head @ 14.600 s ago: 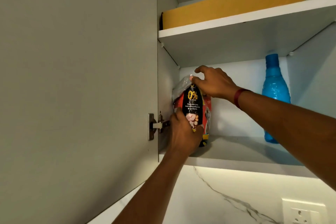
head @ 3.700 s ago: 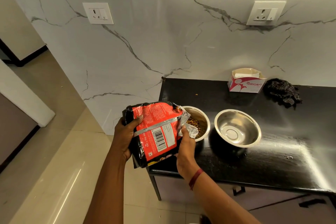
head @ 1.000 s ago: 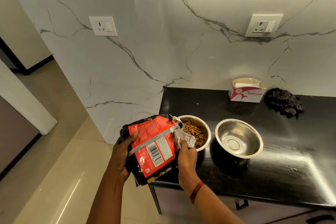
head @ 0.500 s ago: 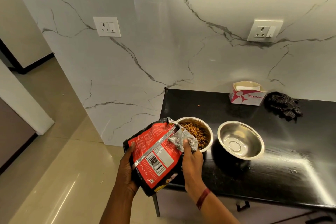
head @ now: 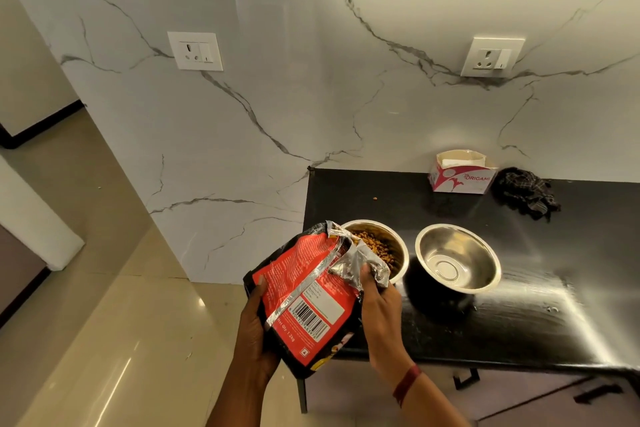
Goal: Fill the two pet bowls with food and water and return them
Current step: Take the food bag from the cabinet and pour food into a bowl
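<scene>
One food bag [head: 304, 302], slanted, mouth up-right at the kibble bowl [head: 391, 236]: my left hand [head: 254, 333] grips its side, my right hand [head: 377, 305] pinches the foil top. Two bowls on the table [head: 519, 322], that one and the bare bowl [head: 457, 256] just beside it.

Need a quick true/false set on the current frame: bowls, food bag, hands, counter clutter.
1. The left steel bowl holds kibble. True.
2. The right steel bowl holds water. False: it looks empty.
3. Both hands hold the pet food bag. True: the left hand grips its side, the right hand pinches its silver top.
4. The tissue box lies on the floor. False: it stands on the black counter.
5. The checked cloth lies left of the tissue box. False: right of it.
</scene>
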